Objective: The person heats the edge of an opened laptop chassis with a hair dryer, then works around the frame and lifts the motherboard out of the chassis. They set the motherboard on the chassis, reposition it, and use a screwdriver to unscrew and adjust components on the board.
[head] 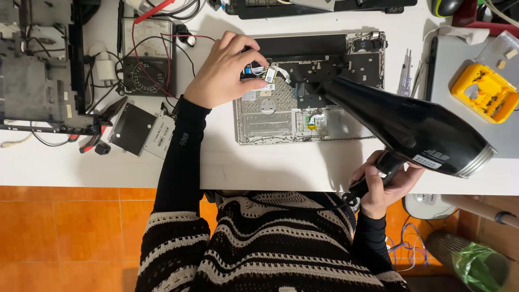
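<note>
An opened laptop base [281, 130], silver inside with a black frame part, lies on the white table. My left hand [221, 70] rests on its upper left area, fingers pinching a small circuit card [268, 75] with thin cables. My right hand [381, 186] grips the handle of a black hair dryer [411, 130] near the table's front edge. The dryer's nozzle points left and up toward the middle of the laptop base, close above it.
A multimeter [146, 57] with red and black leads sits to the left. A drive in a metal bracket [143, 130], pliers [97, 121] and a dismantled black chassis [38, 70] lie further left. A yellow tool [484, 92] sits on a grey device at right; tweezers [405, 73] lie beside it.
</note>
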